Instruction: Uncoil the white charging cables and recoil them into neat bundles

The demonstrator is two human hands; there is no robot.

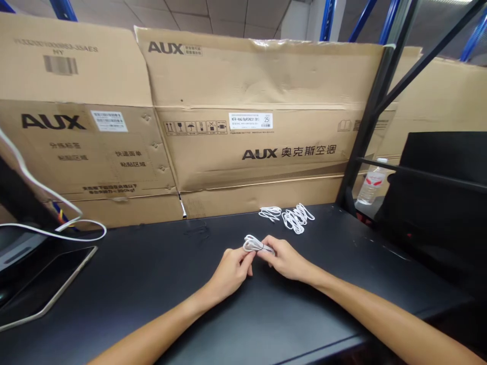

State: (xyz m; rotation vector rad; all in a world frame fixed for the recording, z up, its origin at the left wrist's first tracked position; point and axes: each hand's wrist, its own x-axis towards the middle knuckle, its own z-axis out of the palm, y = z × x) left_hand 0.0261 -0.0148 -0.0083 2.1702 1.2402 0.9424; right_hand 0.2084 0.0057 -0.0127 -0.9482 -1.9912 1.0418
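So the white cable bundle (252, 243) is hanging out just above the table (144, 284), roughly midway between the left and right sides, and both hands are working on it. The left hand (232, 268) is pinching it from the left, thumb and forefinger closing narrow near the looped end. The right hand (283, 258) is gripping the other end, fingers wrapping around it, and what's looking like a thin dark tie is crossing the coils between them. Past the right hand, near the table's far edge and toward its far right corner, a smaller white coil (270, 213) is lying flat, and just beside it a bigger white cable pile (297, 219) is sprawling; I'm not managing to tell if that's one bundle or more. Some thin black strands (197, 230) are resting near the far edge too, left of the middle. Over by the left edge, a flat dark tablet-like panel (41, 289) is lying with its pale rim showing, and a loose white cord (91, 239) is looping behind it. Big cardboard sheets (262, 91) with AUX printing are standing along the whole far edge. A black metal post (375, 106) is rising by the far right corner, and a clear bottle (372, 185) is standing just beyond it.
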